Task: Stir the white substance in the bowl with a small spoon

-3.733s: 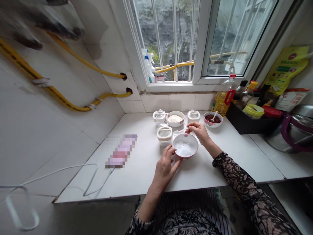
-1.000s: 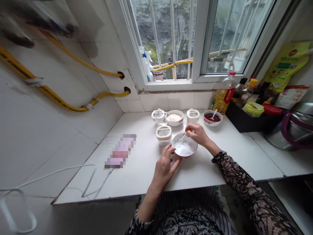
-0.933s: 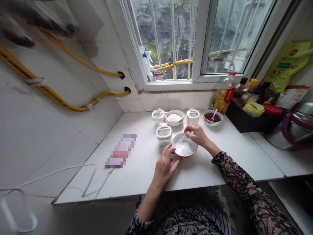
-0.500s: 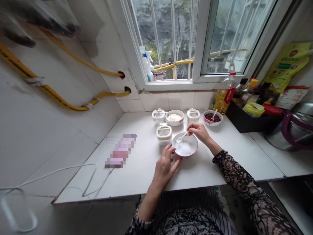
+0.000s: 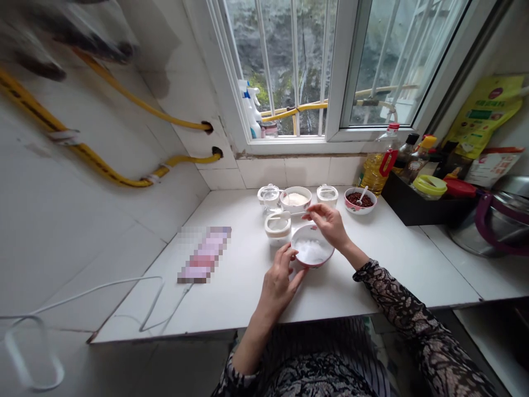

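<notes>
My left hand (image 5: pixel 282 273) grips the near left rim of a bowl (image 5: pixel 330 255) that holds a white granular substance (image 5: pixel 311 249). Between the fingers of my right hand (image 5: pixel 328 223) is the handle of a small white spoon (image 5: pixel 294 214). The spoon's head is over the mouth of a clear jar with a cream rim (image 5: pixel 278 234), which stands just left of the bowl. What lies in the spoon is too small to make out. My right hand is above the bowl's far rim.
Behind stand a bowl of pale powder (image 5: pixel 296 198), two more clear jars (image 5: pixel 269 196) and a bowl of dark red beans (image 5: pixel 360 202) with a spoon. An oil bottle (image 5: pixel 374 165) and a black condiment box (image 5: pixel 407 207) are at right. A blurred-out phone-like device (image 5: pixel 205 253) with a cable lies left.
My right hand has lifted the spoon out of the bowl and moved it left and away from me, over the jar. My left hand stays on the bowl.
</notes>
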The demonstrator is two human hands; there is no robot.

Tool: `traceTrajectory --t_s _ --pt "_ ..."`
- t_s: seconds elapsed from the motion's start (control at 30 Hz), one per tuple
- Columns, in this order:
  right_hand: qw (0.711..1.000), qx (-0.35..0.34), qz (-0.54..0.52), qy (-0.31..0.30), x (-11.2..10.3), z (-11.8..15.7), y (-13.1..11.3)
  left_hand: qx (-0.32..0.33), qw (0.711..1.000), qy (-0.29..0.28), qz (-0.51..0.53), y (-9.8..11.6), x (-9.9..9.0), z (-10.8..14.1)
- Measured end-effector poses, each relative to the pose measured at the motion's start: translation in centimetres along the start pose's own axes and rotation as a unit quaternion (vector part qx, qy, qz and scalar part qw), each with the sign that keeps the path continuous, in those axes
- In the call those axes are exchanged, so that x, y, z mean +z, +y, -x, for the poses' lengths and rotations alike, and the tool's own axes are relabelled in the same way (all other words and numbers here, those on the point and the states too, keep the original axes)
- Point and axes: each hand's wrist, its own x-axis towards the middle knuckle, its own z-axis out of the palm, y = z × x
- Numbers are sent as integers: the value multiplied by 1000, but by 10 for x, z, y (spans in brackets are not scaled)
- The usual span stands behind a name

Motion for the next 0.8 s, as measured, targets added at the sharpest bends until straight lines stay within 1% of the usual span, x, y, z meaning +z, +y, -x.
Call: traceTrajectory --t_s 0.03,0.1,0.17,0.2,0.27,0.33,0.37,0.43,0.53,0.67,0.73,0.8 --pt "998 -46 44 -10 5 2 -1 0 1000 0 0 0 0 0" --pt "979 -133 149 -46 11 5 -3 0 1000 0 0 -1 1 0" --pt "954 -188 224 -66 12 6 -6 1 1000 0 2 -1 1 0" --pt "948 -200 239 -61 10 5 -7 1 1000 0 4 0 1 0" --pt "951 -202 233 -22 2 4 -10 2 1000 -1 6 0 0 0" --pt "960 -178 215 10 -10 2 -11 2 1000 -5 4 1 -1 -1" --pt "962 -167 214 7 -16 2 -11 2 1000 -6 3 2 -1 -1" --pt "962 -144 232 -25 -27 1 -9 3 1000 -6 3 2 -2 -1" --pt "942 -140 301 -56 -36 1 -2 5 1000 -4 5 1 -2 -1" --pt "906 -169 379 -78 -34 3 4 10 1000 1 5 0 -1 -1" --pt "903 -173 383 -92 -30 4 6 11 1000 1 1 0 -1 -1" --pt "909 -164 371 -100 -27 5 8 13 1000 2 -2 -1 0 0"
